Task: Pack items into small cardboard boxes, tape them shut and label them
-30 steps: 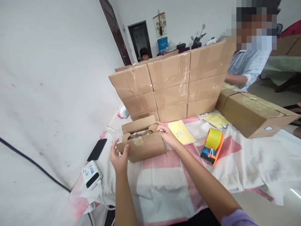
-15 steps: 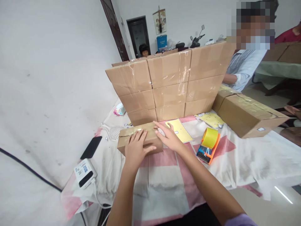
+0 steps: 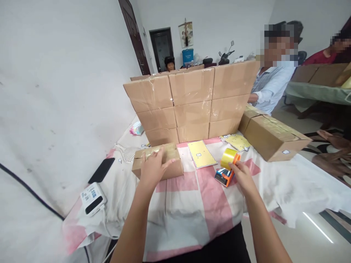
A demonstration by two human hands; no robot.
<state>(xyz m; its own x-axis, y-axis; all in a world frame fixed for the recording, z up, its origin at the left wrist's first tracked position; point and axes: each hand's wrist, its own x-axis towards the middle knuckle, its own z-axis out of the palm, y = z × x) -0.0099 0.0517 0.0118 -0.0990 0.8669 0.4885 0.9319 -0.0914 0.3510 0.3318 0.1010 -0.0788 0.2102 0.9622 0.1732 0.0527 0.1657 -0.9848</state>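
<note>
A small closed cardboard box point(image 3: 172, 160) lies on the table in front of me, with tape along its top seam. My left hand point(image 3: 153, 164) rests on its top, fingers spread and thumb held out to the right. To the right, my right hand point(image 3: 242, 171) has its fingers closed on the orange side of a tape dispenser point(image 3: 225, 179). That dispenser carries a wide yellow roll of tape point(image 3: 228, 159). Whether it still touches the cloth I cannot tell. Between the hands, farther back, lies a flat yellow card point(image 3: 202, 154).
Stacked cardboard boxes point(image 3: 192, 106) form a wall at the back. A longer box point(image 3: 274, 138) stands right, near more yellow pieces point(image 3: 238, 141). A phone point(image 3: 102, 170) and a white device with a cable point(image 3: 93, 199) lie left. A person point(image 3: 274, 87) is behind the right side.
My right hand has left the small box, moved right and closed on the tape dispenser. My left hand stays on the box. The view has shifted slightly.
</note>
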